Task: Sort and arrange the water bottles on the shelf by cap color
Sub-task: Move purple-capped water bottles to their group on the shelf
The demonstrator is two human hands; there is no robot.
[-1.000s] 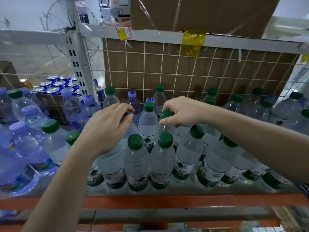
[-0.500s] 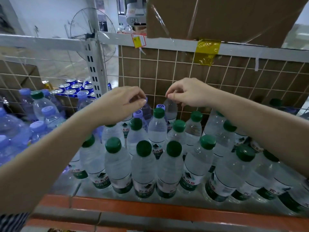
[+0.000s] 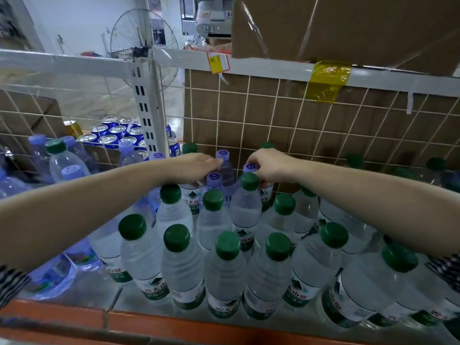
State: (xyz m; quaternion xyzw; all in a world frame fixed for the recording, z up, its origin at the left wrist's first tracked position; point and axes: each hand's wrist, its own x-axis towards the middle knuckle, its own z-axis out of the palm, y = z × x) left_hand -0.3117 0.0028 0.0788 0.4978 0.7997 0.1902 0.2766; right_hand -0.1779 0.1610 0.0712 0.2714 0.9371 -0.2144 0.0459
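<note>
At far left, purple bottles (image 3: 72, 171) crowd the shelf (image 3: 174, 324), and one stray green bottle (image 3: 56, 148) stands upright among them. Behind them, through the wire, sit blue cans (image 3: 109, 136). A fan (image 3: 143, 46) shows beyond the white post (image 3: 146, 108).

Just right of the post, the left hand (image 3: 196, 168) reaches in palm down over the back rows. Its fingertips touch a rear cap (image 3: 222, 154), purple, close to the grid (image 3: 296, 125). A second purple top, the middle cap (image 3: 214, 177), sits just under the hand's edge. The undersides of the fingers are hidden, so I cannot tell whether this hand holds anything.

Near it, the right hand (image 3: 271, 165) comes in from the other side with fingers curled down, pinching a purple cap (image 3: 251, 167). That cap sits directly behind a green cap (image 3: 249, 181), which hides the body of the pinched bottle.

Green bottles (image 3: 224, 270) fill the front and the right in upright rows, touching one another, from mid-shelf to the right edge.

Above, a tag (image 3: 219, 62) and yellow tape (image 3: 328, 80) stick to the white rail (image 3: 268, 68). A box (image 3: 348, 28) rests on top of it.
</note>
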